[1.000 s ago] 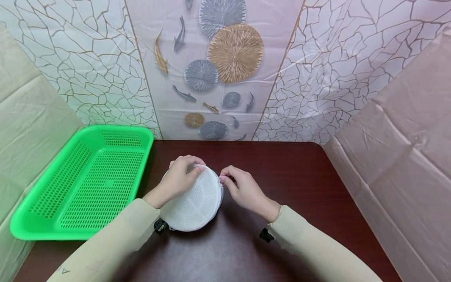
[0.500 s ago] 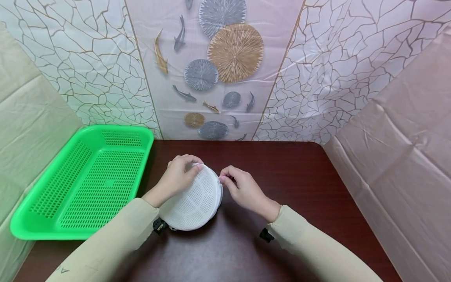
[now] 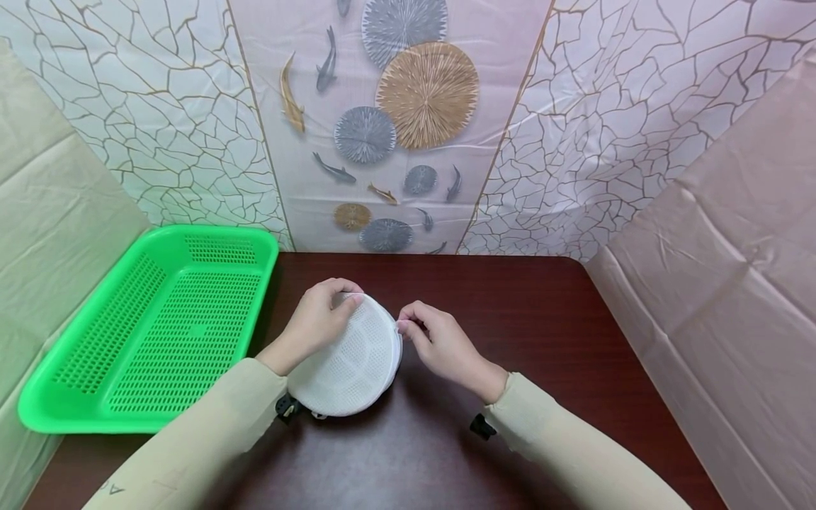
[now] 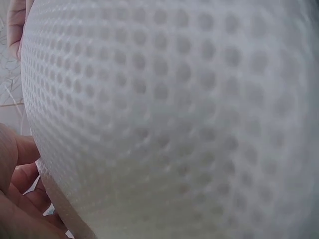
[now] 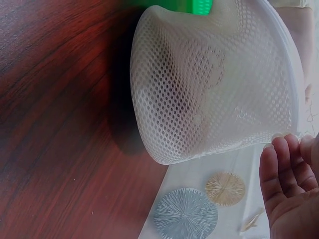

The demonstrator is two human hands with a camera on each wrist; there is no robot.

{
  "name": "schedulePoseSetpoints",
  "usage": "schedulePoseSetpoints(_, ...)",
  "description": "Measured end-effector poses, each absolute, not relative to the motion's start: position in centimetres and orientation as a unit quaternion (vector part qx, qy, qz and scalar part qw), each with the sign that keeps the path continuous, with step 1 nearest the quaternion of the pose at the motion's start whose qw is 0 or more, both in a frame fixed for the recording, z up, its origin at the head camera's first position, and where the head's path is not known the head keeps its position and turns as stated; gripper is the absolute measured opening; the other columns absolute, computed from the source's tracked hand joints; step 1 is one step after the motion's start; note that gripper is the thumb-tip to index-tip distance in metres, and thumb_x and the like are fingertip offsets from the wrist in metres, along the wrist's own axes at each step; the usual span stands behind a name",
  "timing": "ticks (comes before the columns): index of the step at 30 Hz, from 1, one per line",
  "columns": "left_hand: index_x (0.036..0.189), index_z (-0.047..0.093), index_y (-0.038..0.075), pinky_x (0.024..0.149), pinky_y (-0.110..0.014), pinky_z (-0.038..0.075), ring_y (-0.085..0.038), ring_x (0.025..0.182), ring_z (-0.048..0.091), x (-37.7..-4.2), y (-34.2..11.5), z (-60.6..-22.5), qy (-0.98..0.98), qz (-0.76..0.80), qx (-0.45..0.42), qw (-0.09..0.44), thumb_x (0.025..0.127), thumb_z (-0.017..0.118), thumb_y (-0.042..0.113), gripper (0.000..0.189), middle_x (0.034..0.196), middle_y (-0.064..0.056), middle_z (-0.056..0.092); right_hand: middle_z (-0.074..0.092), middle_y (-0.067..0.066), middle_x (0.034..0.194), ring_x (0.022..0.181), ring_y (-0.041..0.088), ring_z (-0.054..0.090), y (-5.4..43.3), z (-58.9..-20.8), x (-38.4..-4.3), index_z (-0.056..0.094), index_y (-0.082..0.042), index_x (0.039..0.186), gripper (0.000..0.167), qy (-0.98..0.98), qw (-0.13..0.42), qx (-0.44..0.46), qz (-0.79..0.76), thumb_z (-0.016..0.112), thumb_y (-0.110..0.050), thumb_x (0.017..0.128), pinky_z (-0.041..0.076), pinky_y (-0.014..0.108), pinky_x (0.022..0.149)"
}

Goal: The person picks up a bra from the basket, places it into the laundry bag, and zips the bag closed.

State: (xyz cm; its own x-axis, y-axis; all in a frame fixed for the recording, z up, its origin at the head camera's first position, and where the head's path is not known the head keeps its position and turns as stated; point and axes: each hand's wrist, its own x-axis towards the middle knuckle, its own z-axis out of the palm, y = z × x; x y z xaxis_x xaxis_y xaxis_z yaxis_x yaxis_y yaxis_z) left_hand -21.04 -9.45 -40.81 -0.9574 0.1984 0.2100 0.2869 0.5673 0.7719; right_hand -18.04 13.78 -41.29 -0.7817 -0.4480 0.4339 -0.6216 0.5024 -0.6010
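Observation:
A round white mesh laundry bag [image 3: 353,368] stands at the middle of the dark table, its flat top facing up and tilted toward me. My left hand [image 3: 317,317] grips its far left rim, thumb on top and fingers over the far side. At the right edge, my right hand [image 3: 440,341] pinches a small spot on the white rim band with thumb and fingertips. The right wrist view shows the bag's mesh side wall [image 5: 174,94], softly creased, with the fingertips right at the rim. Mesh [image 4: 174,74] fills most of the left wrist view, close and blurred.
A large green plastic basket [image 3: 260,312] with slotted sides sits at the left of the dark wooden table [image 3: 523,304]. Patterned cloth [image 3: 542,142] hangs behind the table, and plain beige cloth [image 3: 720,248] hangs along the right side.
My left hand has shifted slightly left and away from me, and the bag has turned a little with it. The right hand keeps its pinch almost in the same place.

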Motion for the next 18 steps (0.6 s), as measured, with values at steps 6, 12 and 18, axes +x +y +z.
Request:
schedulePoseSetpoints(6,0.103,0.068,0.012,0.087,-0.041,0.047,-0.022,0.096,0.057,-20.94,-9.62,-40.76,-0.883,-0.450,-0.127,0.051,0.095,0.063,0.020,0.013,0.104,-0.005,0.065,0.057,-0.004,0.081,0.075,0.008,0.054,13.76,-41.32,-17.94,0.060,-0.011,0.092,0.004,-0.861,0.113,0.310,0.388,0.062,-0.014,0.096,0.047,0.026,0.067)
schedulePoseSetpoints(12,0.104,0.068,0.010,0.085,-0.041,0.047,-0.022,0.094,0.057,-20.83,-9.69,-40.57,-0.883,-0.451,-0.121,0.051,0.094,0.063,0.020,0.014,0.102,-0.006,0.066,0.060,0.002,0.081,0.075,0.008,0.054,13.76,-41.41,-17.92,0.060,-0.011,0.093,0.005,-0.859,0.114,0.311,0.389,0.061,-0.015,0.096,0.047,0.026,0.066)
schedulePoseSetpoints(18,0.105,0.066,0.012,0.088,-0.042,0.046,-0.023,0.097,0.056,-20.80,-9.67,-40.67,-0.884,-0.444,-0.139,0.045,0.095,0.061,0.019,0.013,0.105,-0.005,0.064,0.060,0.000,0.082,0.076,0.008,0.055,13.68,-41.34,-17.89,0.061,-0.010,0.094,0.007,-0.863,0.117,0.302,0.387,0.060,-0.016,0.097,0.048,0.026,0.067)
